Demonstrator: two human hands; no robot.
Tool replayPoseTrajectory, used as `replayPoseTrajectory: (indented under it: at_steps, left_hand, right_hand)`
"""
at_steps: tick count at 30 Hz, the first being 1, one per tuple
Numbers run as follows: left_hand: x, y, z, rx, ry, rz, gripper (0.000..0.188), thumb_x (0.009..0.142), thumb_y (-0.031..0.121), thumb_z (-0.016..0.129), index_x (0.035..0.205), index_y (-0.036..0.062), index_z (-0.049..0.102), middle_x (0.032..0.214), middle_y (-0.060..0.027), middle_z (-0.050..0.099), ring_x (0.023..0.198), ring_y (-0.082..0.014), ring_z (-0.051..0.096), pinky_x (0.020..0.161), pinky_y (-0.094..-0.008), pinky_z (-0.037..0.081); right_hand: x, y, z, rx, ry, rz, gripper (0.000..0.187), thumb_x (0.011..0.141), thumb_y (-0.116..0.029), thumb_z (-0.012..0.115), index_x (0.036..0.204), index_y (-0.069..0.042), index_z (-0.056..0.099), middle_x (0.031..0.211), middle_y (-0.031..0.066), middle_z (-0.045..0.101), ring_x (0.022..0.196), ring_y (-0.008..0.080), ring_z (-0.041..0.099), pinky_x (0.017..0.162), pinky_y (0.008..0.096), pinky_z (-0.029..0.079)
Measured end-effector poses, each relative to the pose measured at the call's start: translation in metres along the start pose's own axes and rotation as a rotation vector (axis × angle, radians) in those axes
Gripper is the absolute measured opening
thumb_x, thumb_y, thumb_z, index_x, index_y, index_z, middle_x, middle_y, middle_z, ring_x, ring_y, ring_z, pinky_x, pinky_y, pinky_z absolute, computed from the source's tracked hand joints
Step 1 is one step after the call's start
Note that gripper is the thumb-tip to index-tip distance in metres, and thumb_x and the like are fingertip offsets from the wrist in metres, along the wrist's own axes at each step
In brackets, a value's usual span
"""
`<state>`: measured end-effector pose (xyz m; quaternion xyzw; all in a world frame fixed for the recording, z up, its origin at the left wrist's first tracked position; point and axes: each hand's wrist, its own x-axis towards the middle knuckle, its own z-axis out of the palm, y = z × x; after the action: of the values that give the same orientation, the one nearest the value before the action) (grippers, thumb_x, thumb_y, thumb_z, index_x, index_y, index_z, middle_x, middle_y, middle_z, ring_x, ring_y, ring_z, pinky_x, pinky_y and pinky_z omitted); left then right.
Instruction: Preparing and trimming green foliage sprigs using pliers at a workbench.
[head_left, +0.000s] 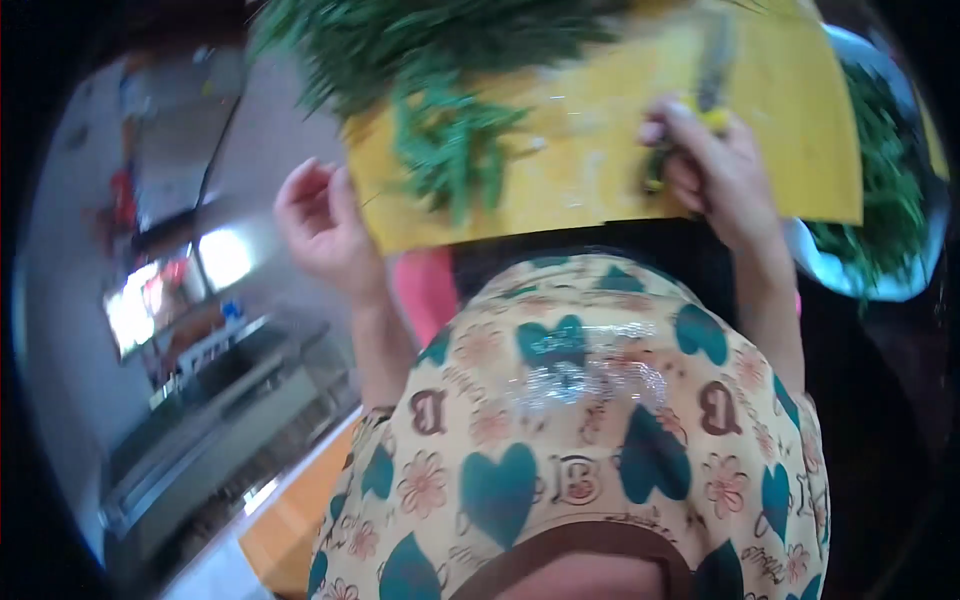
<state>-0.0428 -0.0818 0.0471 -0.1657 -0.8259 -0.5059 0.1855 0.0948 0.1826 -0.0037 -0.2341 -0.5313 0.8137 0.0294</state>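
Head view, knife (pixel 712 75) in right fingers (pixel 690 125)

Leafy greens (pixel 450 150) on yellow board (pixel 600 170)

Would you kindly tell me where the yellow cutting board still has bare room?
The yellow cutting board is bare in its middle, between the cut greens and the right hand, and at its right end. The top left is crowded with leafy greens; the left hand holds the left corner.

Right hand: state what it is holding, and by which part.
The right hand grips a knife by its yellow handle, blade blurred over the yellow cutting board. The left hand holds nothing, resting at the board's edge.
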Motion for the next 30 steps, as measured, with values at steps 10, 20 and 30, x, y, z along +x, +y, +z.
replayPoseTrajectory:
  at_steps: [10,20,30]
  left_hand:
    - [0.006,0.004,0.006,0.269,-0.239,0.298,0.009,0.075,0.010,0.067,0.074,0.0044,0.061,0.073,-0.0055,0.058,0.067,-0.0168,0.054,0.065,-0.0265,0.044]
    - [-0.001,-0.006,0.035,0.591,-0.496,0.332,0.017,0.074,0.019,0.068,0.072,0.0033,0.063,0.074,-0.0080,0.060,0.073,-0.0230,0.056,0.067,-0.0328,0.044]
    - [-0.026,0.030,0.034,-0.189,-0.299,0.226,0.007,0.078,0.004,0.065,0.082,0.0001,0.061,0.079,-0.0057,0.059,0.074,-0.0134,0.054,0.068,-0.0241,0.043]
  right_hand:
    - [-0.006,0.003,0.022,-0.078,0.010,-0.058,0.024,0.092,-0.021,0.046,0.105,-0.002,0.052,0.090,0.0063,0.059,0.048,0.0028,0.040,0.038,0.0157,0.033]
    - [0.001,0.013,0.004,-0.049,-0.043,-0.061,0.025,0.092,-0.022,0.047,0.104,-0.001,0.052,0.090,0.0058,0.059,0.053,0.0035,0.043,0.040,0.0162,0.038]
    - [-0.004,0.015,0.006,-0.112,-0.061,-0.069,0.026,0.091,-0.024,0.049,0.102,-0.001,0.053,0.087,0.0042,0.059,0.050,0.0028,0.044,0.038,0.0157,0.037]
